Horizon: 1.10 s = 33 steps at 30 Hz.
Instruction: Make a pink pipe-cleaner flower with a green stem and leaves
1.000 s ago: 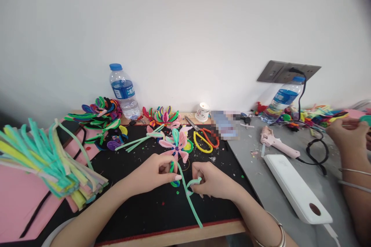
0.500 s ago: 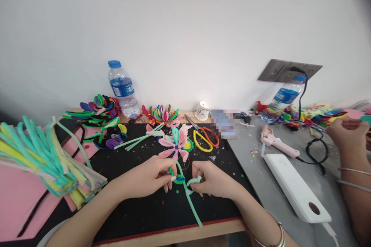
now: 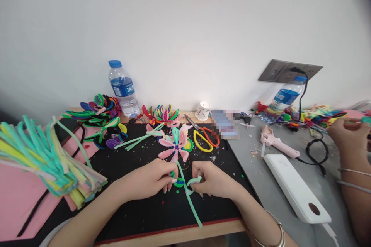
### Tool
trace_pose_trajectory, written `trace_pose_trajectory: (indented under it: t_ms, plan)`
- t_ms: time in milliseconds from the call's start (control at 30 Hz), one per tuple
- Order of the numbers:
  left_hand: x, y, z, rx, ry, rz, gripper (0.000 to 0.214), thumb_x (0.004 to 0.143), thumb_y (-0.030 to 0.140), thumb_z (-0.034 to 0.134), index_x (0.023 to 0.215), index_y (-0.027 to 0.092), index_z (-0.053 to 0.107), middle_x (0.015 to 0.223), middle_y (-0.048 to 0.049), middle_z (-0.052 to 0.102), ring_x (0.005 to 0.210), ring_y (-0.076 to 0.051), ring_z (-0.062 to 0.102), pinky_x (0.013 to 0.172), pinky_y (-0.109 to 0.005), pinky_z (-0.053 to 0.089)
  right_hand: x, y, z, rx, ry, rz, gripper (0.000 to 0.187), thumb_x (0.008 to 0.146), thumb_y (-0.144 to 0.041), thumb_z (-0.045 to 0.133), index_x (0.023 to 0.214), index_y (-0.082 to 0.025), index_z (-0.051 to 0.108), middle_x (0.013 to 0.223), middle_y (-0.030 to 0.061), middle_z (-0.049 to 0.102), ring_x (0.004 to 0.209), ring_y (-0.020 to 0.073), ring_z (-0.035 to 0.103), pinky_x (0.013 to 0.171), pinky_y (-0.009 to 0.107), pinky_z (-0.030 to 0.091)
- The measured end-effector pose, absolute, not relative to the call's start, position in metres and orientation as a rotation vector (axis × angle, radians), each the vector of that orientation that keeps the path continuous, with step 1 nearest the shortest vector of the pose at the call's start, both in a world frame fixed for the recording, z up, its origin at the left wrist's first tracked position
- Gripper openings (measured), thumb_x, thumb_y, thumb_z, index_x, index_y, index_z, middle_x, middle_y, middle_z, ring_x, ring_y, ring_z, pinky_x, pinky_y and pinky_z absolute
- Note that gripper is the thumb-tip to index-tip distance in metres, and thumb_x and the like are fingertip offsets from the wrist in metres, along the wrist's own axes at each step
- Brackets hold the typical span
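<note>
One mint-green stem (image 3: 190, 201) slants between the hands, below one pink flower (image 3: 176, 148); left of it, the left hand (image 3: 159, 177) pinches one green-and-blue loop (image 3: 180, 182) at the thumb tip, and right of it the right hand (image 3: 213, 180) grips one curled mint strip (image 3: 193, 181). Beyond are two water bottles (image 3: 123, 88) (image 3: 285, 96), one paper cup (image 3: 202, 112), one pair of scissors (image 3: 204, 145), one glue gun (image 3: 275, 142)

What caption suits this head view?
Right hand pinches a curled mint-green pipe cleaner, left hand holds a green-and-blue loop, before a pink-petalled pipe-cleaner flower.
</note>
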State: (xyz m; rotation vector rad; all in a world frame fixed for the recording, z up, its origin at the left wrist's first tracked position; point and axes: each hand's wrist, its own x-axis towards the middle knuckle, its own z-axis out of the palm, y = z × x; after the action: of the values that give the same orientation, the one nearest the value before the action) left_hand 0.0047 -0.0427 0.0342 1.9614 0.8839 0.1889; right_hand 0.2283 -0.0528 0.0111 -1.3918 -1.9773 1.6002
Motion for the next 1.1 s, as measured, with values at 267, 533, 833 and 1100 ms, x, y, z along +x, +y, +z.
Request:
trace_pose_trajectory:
  t_ms: [267,533,833,1100]
  plan:
    - [0.0052,-0.043,0.0328,2.063,0.932,0.16,0.016,0.087,0.023,0.037,0.078,0.02,0.05,0.066,0.0019,0.06,0.064,-0.013,0.059,0.062,-0.022,0.042,0.2277,-0.0521,0.0109,-1.389,-1.967,1.621,0.018,0.066,-0.016,0.055,0.072,-0.021,0.039,0.051,-0.0082,0.05,0.035,0.0055,0.043,0.031,0.014,0.033]
    - [0.0079,-0.0431,0.0326,2.08,0.923,0.166,0.016,0.088,0.023,0.037,0.077,0.02,0.048,0.065,0.0025,0.058,0.061,-0.012,0.057,0.059,-0.021,0.04,0.2263,-0.0518,0.0146,-1.397,-1.974,1.619,0.016,0.067,-0.015,0.055,0.071,-0.02,0.04,0.049,-0.008,0.051,0.035,0.0056,0.043,0.031,0.013,0.031]
    - [0.0083,-0.0455,0.0345,2.168,0.953,0.14,0.016,0.087,0.019,0.036,0.077,0.021,0.048,0.067,0.0026,0.056,0.065,-0.013,0.053,0.062,-0.023,0.038,0.2262,-0.0519,0.0121,-1.407,-1.955,1.62,0.016,0.067,-0.017,0.056,0.072,-0.02,0.041,0.048,-0.0089,0.048,0.036,0.006,0.045,0.031,0.013,0.032]
    - [0.0114,-0.0467,0.0317,2.288,0.901,0.248,0.008,0.086,0.022,0.044,0.082,0.021,0.051,0.084,0.0011,0.056,0.077,-0.013,0.051,0.069,-0.024,0.036,0.2272,-0.0518,0.0135,-1.415,-1.973,1.612,0.016,0.067,-0.016,0.055,0.072,-0.02,0.04,0.051,-0.008,0.05,0.036,0.005,0.044,0.031,0.013,0.033]
